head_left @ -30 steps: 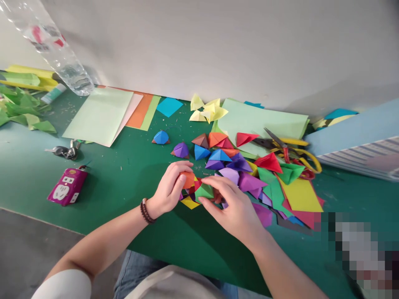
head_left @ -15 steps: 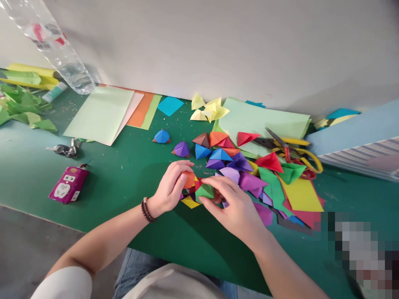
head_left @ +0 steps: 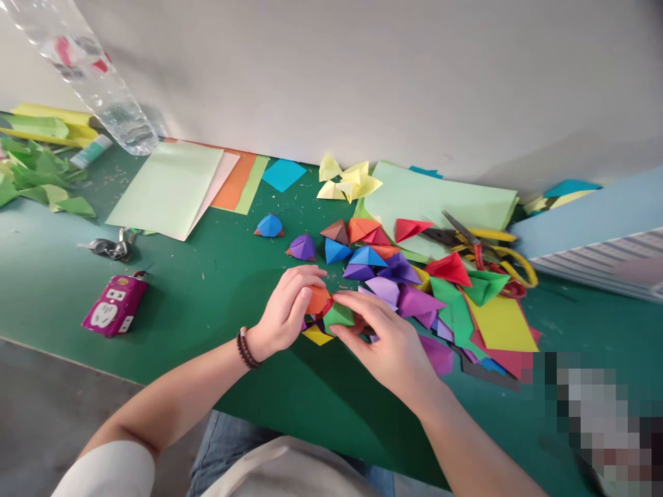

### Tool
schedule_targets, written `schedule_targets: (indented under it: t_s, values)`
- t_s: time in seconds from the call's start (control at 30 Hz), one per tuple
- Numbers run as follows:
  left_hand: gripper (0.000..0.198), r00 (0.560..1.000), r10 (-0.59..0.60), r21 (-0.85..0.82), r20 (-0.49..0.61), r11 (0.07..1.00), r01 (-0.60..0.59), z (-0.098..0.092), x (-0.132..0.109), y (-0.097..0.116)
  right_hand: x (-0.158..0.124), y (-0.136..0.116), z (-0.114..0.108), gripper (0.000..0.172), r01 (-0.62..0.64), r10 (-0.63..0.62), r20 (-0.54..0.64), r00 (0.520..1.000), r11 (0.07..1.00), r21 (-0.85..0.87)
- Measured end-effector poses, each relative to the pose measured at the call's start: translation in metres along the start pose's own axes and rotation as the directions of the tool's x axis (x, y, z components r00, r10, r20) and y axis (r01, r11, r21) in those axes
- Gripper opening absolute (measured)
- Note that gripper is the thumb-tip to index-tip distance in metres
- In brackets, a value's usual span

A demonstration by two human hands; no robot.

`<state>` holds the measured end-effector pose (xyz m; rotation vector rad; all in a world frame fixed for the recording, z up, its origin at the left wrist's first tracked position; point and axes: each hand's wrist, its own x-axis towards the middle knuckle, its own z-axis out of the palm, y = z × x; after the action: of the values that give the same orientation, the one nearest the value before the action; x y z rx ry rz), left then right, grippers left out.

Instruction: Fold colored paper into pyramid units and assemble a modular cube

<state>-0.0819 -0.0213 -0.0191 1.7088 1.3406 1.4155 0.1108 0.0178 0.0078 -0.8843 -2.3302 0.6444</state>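
My left hand (head_left: 286, 312), with a bead bracelet at the wrist, is curled round the orange part (head_left: 315, 299) of a cluster of folded paper pieces on the green table (head_left: 217, 290). My right hand (head_left: 389, 342) pinches the green piece (head_left: 339, 315) of the same cluster; a yellow piece (head_left: 317, 336) pokes out below. Behind the hands lies a heap of folded paper pyramids (head_left: 386, 273) in purple, blue, orange, red and brown.
Flat paper sheets (head_left: 168, 190) lie at back left, a light green sheet (head_left: 435, 200) at back right with yellow-handled scissors (head_left: 487, 248). A plastic bottle (head_left: 88, 76), keys (head_left: 108, 248), a magenta box (head_left: 114, 305), green scraps (head_left: 36, 176) and a blue box (head_left: 595, 221) surround them.
My fingers have shifted slightly on the paper cluster, pressing the orange and green pieces closer together. Nothing else on the table has moved.
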Motion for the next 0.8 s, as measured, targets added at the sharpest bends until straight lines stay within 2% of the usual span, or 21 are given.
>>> schedule_targets:
  t_s: [0.13, 0.53, 0.67, 0.8]
  values:
    - [0.03, 0.998, 0.058, 0.043, 0.014, 0.997, -0.059, 0.0012, 0.0009, 0.001, 0.0002, -0.0006, -0.0001, 0.033, -0.044, 0.043, 0.006, 0.999, 0.999, 0.015]
    - [0.024, 0.992, 0.095, 0.122, 0.085, 0.987, -0.105, 0.0012, 0.0028, 0.0035, 0.0006, 0.0014, 0.001, 0.031, -0.004, 0.003, 0.031, 1.0, 1.0, 0.017]
    - [0.024, 0.994, 0.083, 0.112, 0.065, 0.99, -0.09, 0.0012, 0.0029, 0.0031, 0.0003, 0.0005, 0.0008, 0.033, 0.006, -0.006, 0.009, 1.0, 1.0, 0.003]
    - [0.022, 0.998, 0.034, 0.08, 0.051, 0.996, -0.038, 0.0011, 0.0029, 0.0045, -0.0002, -0.0007, 0.0028, 0.044, 0.016, -0.017, -0.006, 1.0, 0.999, -0.039]
